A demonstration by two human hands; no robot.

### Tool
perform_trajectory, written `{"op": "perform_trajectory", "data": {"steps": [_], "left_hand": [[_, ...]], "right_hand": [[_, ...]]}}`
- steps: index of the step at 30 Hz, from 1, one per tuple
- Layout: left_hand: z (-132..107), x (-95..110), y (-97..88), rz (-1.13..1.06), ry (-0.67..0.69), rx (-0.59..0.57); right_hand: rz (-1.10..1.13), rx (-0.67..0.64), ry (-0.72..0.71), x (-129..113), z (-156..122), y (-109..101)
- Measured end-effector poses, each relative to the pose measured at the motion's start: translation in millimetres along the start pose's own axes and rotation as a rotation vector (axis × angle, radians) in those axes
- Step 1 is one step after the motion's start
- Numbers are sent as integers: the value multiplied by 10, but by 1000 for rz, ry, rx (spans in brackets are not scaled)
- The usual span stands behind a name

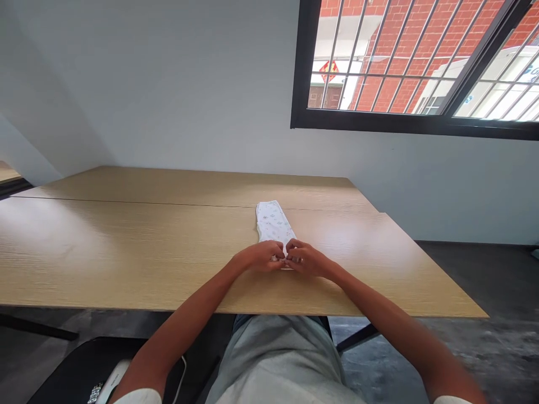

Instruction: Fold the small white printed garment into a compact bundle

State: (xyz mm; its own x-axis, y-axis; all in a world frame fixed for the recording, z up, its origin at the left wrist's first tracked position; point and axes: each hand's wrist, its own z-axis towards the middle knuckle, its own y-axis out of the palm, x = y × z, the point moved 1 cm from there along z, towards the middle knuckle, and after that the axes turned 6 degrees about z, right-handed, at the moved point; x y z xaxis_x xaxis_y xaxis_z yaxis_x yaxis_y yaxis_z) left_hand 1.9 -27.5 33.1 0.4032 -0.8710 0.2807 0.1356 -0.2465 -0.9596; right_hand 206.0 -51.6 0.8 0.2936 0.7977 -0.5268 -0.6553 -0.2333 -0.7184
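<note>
Both hands are pinching the near end of a folded white patterned cloth (274, 224) that is lying lengthwise toward the tabletop's (126, 252) near edge, right of its middle. The left hand (261, 258) and right hand (306, 259) are meeting there, fingers curled closed on the fabric. It is looking soft, light and limp, best gripped at its corners or folded edge.

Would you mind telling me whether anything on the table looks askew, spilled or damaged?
Nothing stands out. The folded white cloth lies flat on the wooden table, slightly angled, with the left hand and right hand pinching its near end.
</note>
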Motion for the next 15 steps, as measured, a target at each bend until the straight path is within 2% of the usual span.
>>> {"op": "perform_trajectory", "data": {"steps": [7,15], "left_hand": [[-6,44,-19,-22,17,1],[37,43,70,2,48,23]], "right_hand": [[30,-178,-37,-58,-4,-256],[-18,-203,-31,-47,-15,-217]]}}
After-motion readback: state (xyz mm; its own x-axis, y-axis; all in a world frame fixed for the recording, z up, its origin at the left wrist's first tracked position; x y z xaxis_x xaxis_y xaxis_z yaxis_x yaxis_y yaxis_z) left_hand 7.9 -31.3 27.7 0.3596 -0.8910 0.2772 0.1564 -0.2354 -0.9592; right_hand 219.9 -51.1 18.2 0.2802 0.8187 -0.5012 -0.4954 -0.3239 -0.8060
